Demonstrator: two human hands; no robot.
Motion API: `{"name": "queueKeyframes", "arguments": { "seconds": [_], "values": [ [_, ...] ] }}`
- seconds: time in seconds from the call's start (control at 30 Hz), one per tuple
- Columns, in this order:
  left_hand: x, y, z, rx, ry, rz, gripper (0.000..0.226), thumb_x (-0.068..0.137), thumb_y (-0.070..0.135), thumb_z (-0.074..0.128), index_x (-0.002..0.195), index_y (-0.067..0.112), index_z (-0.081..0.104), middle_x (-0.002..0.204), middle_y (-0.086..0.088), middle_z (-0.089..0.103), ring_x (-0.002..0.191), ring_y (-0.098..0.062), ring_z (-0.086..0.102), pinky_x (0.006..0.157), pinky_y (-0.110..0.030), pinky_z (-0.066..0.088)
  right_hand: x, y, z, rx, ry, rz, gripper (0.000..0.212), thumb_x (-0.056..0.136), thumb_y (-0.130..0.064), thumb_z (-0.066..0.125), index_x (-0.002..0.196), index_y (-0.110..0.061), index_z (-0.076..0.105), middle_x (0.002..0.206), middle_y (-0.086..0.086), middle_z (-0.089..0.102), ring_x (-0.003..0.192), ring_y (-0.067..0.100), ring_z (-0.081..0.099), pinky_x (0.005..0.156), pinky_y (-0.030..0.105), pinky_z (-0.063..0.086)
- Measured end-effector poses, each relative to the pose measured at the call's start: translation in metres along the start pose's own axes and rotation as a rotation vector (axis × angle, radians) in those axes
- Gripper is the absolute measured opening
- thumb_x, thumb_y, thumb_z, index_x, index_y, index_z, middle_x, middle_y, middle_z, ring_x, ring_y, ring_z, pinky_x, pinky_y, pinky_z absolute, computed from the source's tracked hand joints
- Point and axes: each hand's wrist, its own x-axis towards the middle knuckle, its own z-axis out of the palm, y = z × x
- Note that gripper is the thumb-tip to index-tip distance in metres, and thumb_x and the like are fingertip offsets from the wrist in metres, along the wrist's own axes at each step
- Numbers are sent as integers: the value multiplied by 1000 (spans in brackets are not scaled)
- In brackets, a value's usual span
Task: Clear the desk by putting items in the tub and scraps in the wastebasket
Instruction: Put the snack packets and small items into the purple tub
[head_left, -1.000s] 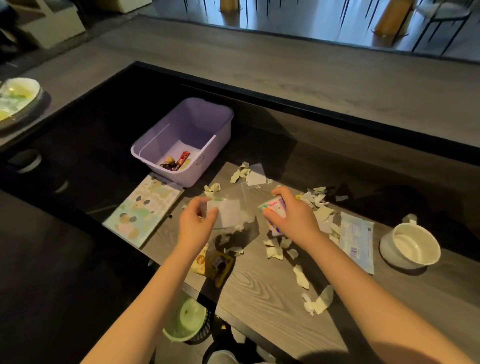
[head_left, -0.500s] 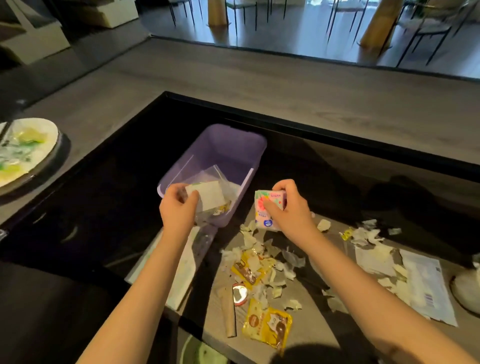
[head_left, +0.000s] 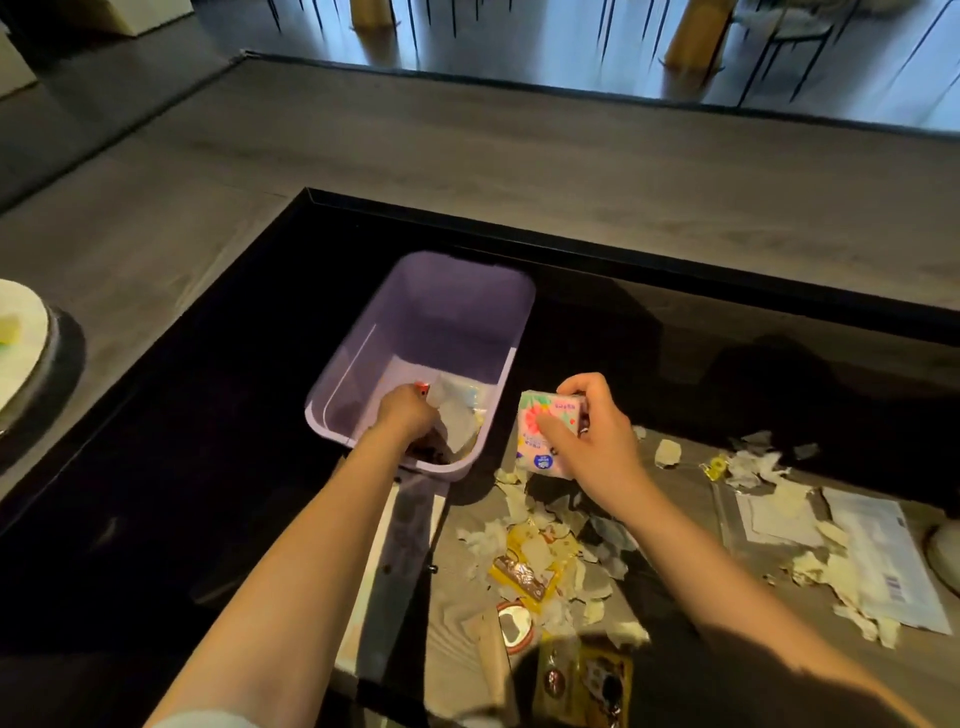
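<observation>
A lilac plastic tub (head_left: 457, 312) stands on the dark surface just beyond the desk's left end. My left hand (head_left: 408, 415) is down inside it, fingers curled on a clear plastic packet (head_left: 460, 423) that lies on the tub floor beside a small red item. My right hand (head_left: 597, 441) holds a pink flowered tissue pack (head_left: 543, 431) upright, just right of the tub's near corner and above the desk. Several torn paper scraps (head_left: 519, 540) litter the wooden desk (head_left: 457, 649) below it. The wastebasket is out of view.
Yellow snack wrappers (head_left: 522, 569), a small round item (head_left: 514, 623) and a dark-printed packet (head_left: 587, 680) lie near the desk's front. A clear sleeve (head_left: 769, 519) and a white mailer (head_left: 883, 561) lie right. A booklet (head_left: 410, 525) sits under my left forearm. A plate (head_left: 15, 338) rests far left.
My left hand has carried the clear packet from the desk over the tub rim and down to its floor. My right hand lifted the tissue pack and moved it toward the tub.
</observation>
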Motion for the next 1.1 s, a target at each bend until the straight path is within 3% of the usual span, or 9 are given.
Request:
{"name": "queueKeyframes", "arguments": {
  "seconds": [0.23,0.37,0.47,0.57,0.63,0.73,0.9,0.97,1.1],
  "values": [
    [15,-10,13,464,-112,-21,39,66,32,79,98,13,66,95,-5,65,90,-25,64,85,-37,55,5,-8,4,46,-11,21,25,91,-20,58,108,-24,40,110,-6,53,95,11,62,59,20,56],
    [15,-6,13,623,79,91,53,73,36,72,117,12,55,110,-8,58,100,-28,58,85,-38,53,10,-9,4,26,-23,36,26,92,-15,57,109,-24,39,110,-7,51,92,7,57,56,16,52],
    [-7,2,6,265,217,292,43,87,31,59,124,12,51,120,-8,52,105,-26,54,84,-33,48,12,-10,7,41,-23,39,25,90,-14,60,106,-23,43,105,-11,52,88,3,57,56,15,52],
    [-50,8,2,-259,194,449,30,91,27,56,117,12,57,111,-2,57,89,-10,53,69,-15,42,10,-13,10,148,-3,51,19,89,-15,62,101,-22,48,94,-17,55,81,-4,58,53,14,51],
    [-76,7,3,-418,97,485,27,92,27,54,115,13,58,108,1,58,86,-4,53,67,-12,41,7,-14,12,230,15,52,15,88,-16,62,98,-20,52,93,-13,60,80,-2,63,57,16,54],
    [-97,3,4,-601,-166,451,14,94,28,51,101,23,61,99,6,63,88,-3,59,77,-19,48,5,-20,17,280,22,21,11,88,-17,63,97,-16,56,89,-10,64,76,0,67,58,17,55],
    [-106,-2,-1,-658,-198,408,14,95,25,49,89,26,62,92,-6,68,86,-23,63,78,-39,49,9,-27,31,128,1,-113,7,89,-18,62,94,-18,60,91,-6,64,85,7,66,67,21,55],
    [-105,-6,-5,-656,-154,405,12,95,23,50,90,22,61,92,-4,68,87,-21,65,75,-31,53,14,-30,34,110,-48,-140,5,88,-18,63,92,-19,61,88,-10,63,83,7,65,66,17,52],
    [-91,-21,-21,-527,53,393,6,92,22,55,92,17,59,81,6,65,67,0,63,54,-10,47,33,-38,47,55,-175,-163,11,86,-15,66,97,-15,65,89,-4,64,85,16,63,68,20,50]
  ]
}}
